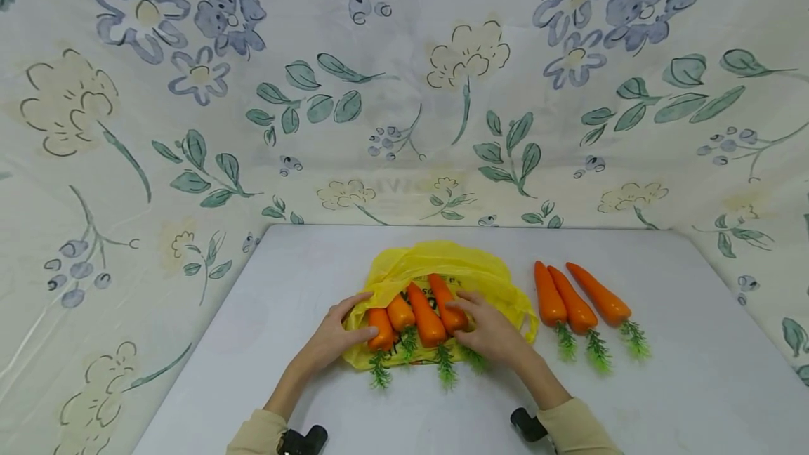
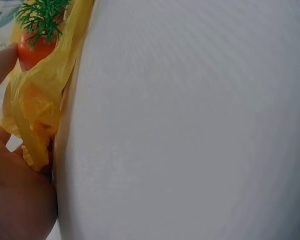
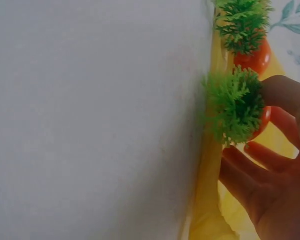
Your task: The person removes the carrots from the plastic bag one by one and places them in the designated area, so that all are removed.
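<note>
A yellow plastic bag (image 1: 442, 255) lies on the white table with its mouth toward me. Several orange toy carrots (image 1: 425, 318) with green tops rest in its opening, tops toward me. My left hand (image 1: 331, 332) grips the bag's left edge, its thumb against the leftmost carrot (image 1: 381, 332). In the left wrist view, yellow plastic (image 2: 37, 100) bunches between thumb and fingers. My right hand (image 1: 493, 328) holds the rightmost carrot (image 1: 447, 307) in the bag between thumb and fingers. The right wrist view shows this carrot's leafy top (image 3: 234, 107) beside the thumb.
Three more carrots (image 1: 571, 300) lie side by side on the table (image 1: 682, 343), right of the bag. A floral-patterned sheet (image 1: 404, 104) rises behind the table and along both sides. Each wrist wears a black camera (image 1: 527, 425).
</note>
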### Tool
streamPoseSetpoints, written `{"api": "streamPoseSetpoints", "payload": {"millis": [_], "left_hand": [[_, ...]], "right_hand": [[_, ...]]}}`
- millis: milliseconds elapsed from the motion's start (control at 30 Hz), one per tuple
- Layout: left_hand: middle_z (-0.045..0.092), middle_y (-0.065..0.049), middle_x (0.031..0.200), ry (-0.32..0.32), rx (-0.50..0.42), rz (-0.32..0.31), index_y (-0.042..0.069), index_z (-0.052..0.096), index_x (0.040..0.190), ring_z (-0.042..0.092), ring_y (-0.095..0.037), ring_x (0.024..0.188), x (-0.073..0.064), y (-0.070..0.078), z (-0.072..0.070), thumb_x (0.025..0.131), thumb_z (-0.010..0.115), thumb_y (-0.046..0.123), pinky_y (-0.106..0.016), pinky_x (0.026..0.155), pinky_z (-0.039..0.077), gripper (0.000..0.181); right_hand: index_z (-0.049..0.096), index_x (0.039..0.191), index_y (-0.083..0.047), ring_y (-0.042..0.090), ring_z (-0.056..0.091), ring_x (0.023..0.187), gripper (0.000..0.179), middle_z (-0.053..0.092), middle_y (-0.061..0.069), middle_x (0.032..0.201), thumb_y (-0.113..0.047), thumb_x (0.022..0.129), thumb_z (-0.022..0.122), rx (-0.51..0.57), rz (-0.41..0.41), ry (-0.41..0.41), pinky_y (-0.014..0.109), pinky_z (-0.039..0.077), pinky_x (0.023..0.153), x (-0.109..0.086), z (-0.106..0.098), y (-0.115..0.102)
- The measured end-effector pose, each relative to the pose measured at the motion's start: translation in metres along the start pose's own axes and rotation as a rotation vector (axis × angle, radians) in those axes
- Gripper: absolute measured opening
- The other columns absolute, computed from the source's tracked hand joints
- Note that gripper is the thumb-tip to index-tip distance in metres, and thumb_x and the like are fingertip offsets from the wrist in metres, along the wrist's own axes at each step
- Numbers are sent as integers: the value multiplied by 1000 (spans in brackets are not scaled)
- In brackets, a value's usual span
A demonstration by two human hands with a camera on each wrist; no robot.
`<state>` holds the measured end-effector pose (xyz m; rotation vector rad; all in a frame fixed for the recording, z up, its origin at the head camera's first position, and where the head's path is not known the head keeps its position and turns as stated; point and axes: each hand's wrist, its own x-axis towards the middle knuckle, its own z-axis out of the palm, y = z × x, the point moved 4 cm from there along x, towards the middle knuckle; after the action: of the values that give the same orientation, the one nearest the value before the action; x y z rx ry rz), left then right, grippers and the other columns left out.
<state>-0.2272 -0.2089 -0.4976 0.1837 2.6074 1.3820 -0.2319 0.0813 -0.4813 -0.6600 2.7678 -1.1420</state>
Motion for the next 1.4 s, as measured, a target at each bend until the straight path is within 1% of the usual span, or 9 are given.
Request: {"api": "streamPoseSetpoints", "payload": {"millis": [233, 333, 433, 667, 867, 1033, 1167, 1300, 1400], "left_hand": [[32, -16, 156, 3, -2, 2, 28, 45, 148, 31, -37, 139, 0, 1, 0, 86, 72, 43, -65, 110, 24, 70], [32, -16, 156, -1, -4, 3, 27, 45, 148, 31, -37, 139, 0, 1, 0, 86, 72, 43, -65, 110, 24, 70], [31, -16, 156, -3, 1, 1, 27, 45, 148, 31, -37, 139, 0, 1, 0, 86, 72, 43, -65, 109, 25, 70], [31, -17, 155, -10, 21, 4, 27, 44, 149, 31, -39, 138, 1, 3, 0, 86, 71, 44, -65, 108, 26, 70], [29, -18, 156, -13, 17, 5, 27, 43, 149, 29, -40, 140, 1, 3, -1, 86, 71, 43, -66, 109, 24, 71], [29, -19, 156, -12, 13, 8, 26, 43, 149, 29, -40, 140, 0, 3, -1, 86, 72, 43, -66, 109, 24, 71], [30, -19, 156, -9, 13, 5, 26, 43, 149, 30, -40, 139, 0, 2, 0, 86, 72, 43, -66, 108, 25, 72], [29, -18, 156, -6, 19, 2, 26, 43, 149, 30, -39, 139, 0, 2, 0, 86, 72, 43, -66, 109, 25, 71], [29, -17, 157, -8, 17, -2, 27, 43, 149, 29, -39, 140, 0, 2, 0, 86, 72, 44, -66, 109, 24, 71]], "right_hand": [[60, 136, -14, 34, 52, 128, 51, 56, 14, 141, -7, 86, 70, 11, 40, -25, 53, 42, 104, -1, 5, 3], [60, 137, -16, 26, 56, 116, 53, 56, 12, 141, -5, 86, 68, 12, 65, -17, 47, 47, 95, -1, 5, 4], [61, 136, -16, 22, 54, 102, 53, 56, 11, 141, -3, 85, 67, 7, 79, 4, 40, 45, 84, -2, 6, 4], [62, 135, -16, 21, 52, 90, 52, 57, 11, 140, 0, 85, 64, 7, 88, 36, 34, 42, 73, -4, 5, 3], [62, 134, -14, 22, 53, 96, 52, 58, 14, 139, 2, 85, 63, -10, 68, 47, 35, 43, 78, -3, 4, 2], [63, 133, -12, 26, 55, 97, 51, 56, 18, 140, 5, 85, 62, -21, 66, 56, 36, 43, 75, -2, 4, 2], [64, 133, -10, 32, 58, 115, 51, 54, 21, 141, 7, 85, 61, -23, 62, 73, 36, 46, 76, -2, 4, 3], [65, 132, -9, 40, 52, 128, 50, 53, 21, 142, 8, 84, 60, -19, 50, 88, 32, 46, 71, -2, 3, 2], [65, 132, -9, 39, 58, 120, 51, 53, 21, 142, 8, 84, 61, -24, 40, 93, 26, 43, 65, -2, 2, 1]]}}
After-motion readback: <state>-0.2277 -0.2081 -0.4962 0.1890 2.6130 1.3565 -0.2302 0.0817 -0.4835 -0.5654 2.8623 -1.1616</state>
